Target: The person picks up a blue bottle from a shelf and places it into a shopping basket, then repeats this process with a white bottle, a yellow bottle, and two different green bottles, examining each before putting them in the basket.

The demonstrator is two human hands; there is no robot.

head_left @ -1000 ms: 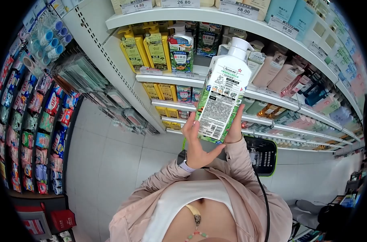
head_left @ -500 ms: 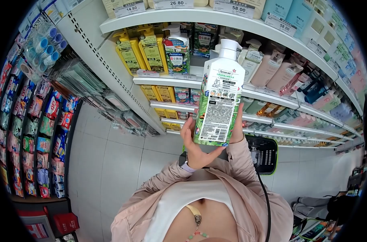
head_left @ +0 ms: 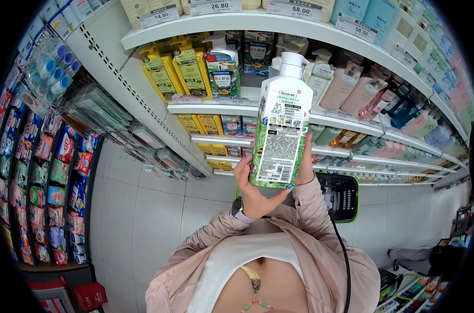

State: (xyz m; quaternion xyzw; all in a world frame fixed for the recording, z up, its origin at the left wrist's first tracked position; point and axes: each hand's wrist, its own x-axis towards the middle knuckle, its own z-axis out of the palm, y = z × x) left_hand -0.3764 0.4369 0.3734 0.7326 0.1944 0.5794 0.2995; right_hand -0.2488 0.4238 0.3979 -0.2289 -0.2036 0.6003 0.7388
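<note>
A tall white pump bottle [head_left: 279,130] with green leaf print and a printed back label stands upright in front of me. My left hand [head_left: 255,190] cups its base and left side, a watch on that wrist. My right hand [head_left: 304,167] presses against the bottle's lower right side, mostly hidden behind it. The label side faces me.
White store shelves [head_left: 237,23] with price tags hold yellow bottles [head_left: 174,73], pink and blue bottles [head_left: 362,94]. A black shopping basket with green trim [head_left: 341,195] hangs below my right arm. Hanging packets [head_left: 49,172] fill the left rack. The floor is grey tile [head_left: 143,208].
The bottle has gone from tilted to upright and shifted slightly left. Both hands keep their hold on it.
</note>
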